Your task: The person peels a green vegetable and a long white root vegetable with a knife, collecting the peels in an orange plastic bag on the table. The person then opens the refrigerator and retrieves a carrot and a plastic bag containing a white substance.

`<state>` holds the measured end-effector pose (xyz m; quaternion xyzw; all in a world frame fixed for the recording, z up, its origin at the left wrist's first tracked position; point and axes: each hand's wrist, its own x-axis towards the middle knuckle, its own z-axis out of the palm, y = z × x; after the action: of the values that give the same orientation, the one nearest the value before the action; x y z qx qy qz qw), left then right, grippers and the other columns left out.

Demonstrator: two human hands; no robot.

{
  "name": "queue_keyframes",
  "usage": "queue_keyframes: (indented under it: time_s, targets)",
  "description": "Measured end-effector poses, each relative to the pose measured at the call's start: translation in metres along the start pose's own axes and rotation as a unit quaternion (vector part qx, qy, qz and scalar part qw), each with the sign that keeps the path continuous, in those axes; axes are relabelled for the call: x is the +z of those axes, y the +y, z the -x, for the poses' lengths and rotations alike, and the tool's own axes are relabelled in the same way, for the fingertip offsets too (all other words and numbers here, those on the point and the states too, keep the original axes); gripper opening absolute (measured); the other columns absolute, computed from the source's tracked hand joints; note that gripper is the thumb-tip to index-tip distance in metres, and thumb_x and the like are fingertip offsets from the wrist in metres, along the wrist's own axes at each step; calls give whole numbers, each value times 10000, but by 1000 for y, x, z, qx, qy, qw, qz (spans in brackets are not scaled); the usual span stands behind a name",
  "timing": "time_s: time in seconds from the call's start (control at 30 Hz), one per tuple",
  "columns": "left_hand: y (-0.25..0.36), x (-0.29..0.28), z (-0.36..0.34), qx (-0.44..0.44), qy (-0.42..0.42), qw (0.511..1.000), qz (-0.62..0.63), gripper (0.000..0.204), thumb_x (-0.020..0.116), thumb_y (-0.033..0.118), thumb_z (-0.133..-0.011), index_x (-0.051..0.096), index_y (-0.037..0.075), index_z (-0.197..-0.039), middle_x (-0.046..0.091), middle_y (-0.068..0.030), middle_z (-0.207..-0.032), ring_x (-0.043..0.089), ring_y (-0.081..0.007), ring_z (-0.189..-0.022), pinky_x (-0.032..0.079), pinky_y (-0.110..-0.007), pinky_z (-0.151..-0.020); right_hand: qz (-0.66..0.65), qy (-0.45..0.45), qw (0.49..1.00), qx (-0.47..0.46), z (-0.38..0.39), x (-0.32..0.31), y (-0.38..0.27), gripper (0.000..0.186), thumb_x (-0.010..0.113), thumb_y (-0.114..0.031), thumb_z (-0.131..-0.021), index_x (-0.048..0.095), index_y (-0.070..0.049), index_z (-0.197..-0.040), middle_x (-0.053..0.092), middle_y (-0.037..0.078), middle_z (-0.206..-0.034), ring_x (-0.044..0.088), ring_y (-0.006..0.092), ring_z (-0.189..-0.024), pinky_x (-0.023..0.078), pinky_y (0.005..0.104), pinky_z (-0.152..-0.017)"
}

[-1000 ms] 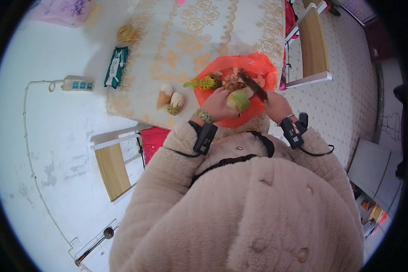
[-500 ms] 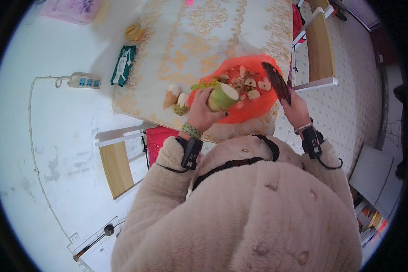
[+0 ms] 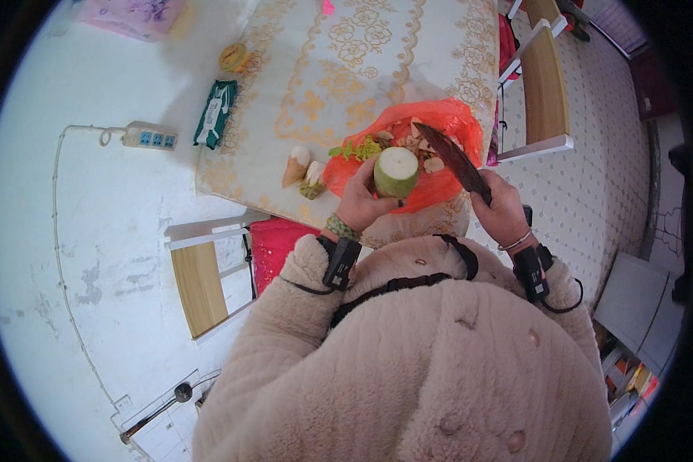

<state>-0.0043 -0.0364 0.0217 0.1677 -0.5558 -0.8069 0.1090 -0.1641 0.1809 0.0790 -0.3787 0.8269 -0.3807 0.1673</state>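
My left hand (image 3: 359, 202) is closed round a thick green radish (image 3: 396, 183), its pale cut end facing up. A kitchen knife (image 3: 448, 154) with a dark, stained blade is gripped by the handle in my right hand (image 3: 502, 208). The blade slants up and to the left, just right of the radish, and a small gap shows between them. Under both lies a spread red plastic bag (image 3: 470, 127) with peelings and pale scraps on it. Yellow-green leaves (image 3: 363, 148) lie at its left edge. Two cut radish ends (image 3: 296, 167) rest on the tablecloth to the left.
A patterned cloth (image 3: 316, 100) covers the table. Along its left side are a green packet (image 3: 215, 114) and a round yellow container (image 3: 233, 57). Chairs stand at the right (image 3: 545, 85) and near left (image 3: 199, 285). A power strip (image 3: 151, 137) is on the white wall.
The radish has moved slightly right, and its cut face has turned upward. The knife has swung left and lower, closer to the radish.
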Motion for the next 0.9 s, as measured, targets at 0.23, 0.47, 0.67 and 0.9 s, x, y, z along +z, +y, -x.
queue_keyframes:
  time_s: [0.23, 0.47, 0.67, 0.9]
  targets:
    - [-2, 3, 2, -128, -28, 942, 310, 597, 606, 193, -842, 380, 59, -1380, 522, -131, -1299, 548, -275, -1165, 440, -401, -980, 26, -7, 999, -28, 2, 2, -5, 252, 591, -56, -808, 555, 9, -1049, 605, 207, -864, 613, 388, -795, 492, 419, -685]
    - [-13, 7, -1, -174, 2, 869, 463, 565, 507, 467, -934, 414, 108, -1360, 536, -96, -1294, 571, -295, -1103, 462, -449, -910, 33, -30, 996, -77, 5, 0, -12, 261, 589, -61, -814, 559, 6, -1064, 608, 191, -922, 616, 372, -822, 501, 412, -696]
    - [-17, 13, -12, -146, 107, 907, 379, 507, 501, 491, -932, 479, 151, -1306, 575, -53, -1234, 569, -253, -1085, 459, -416, -898, 29, -26, 997, -60, 4, 5, -1, 278, 580, -65, -819, 561, 6, -1086, 609, 203, -943, 609, 381, -830, 489, 422, -694]
    - [-3, 14, -9, -81, -36, 930, 357, 583, 593, 335, -898, 384, 97, -1388, 499, -106, -1342, 499, -287, -1219, 398, -453, -1036, -33, -36, 999, 22, 2, 14, 13, 258, 581, -79, -827, 557, 11, -1068, 606, 219, -887, 600, 398, -828, 478, 424, -699]
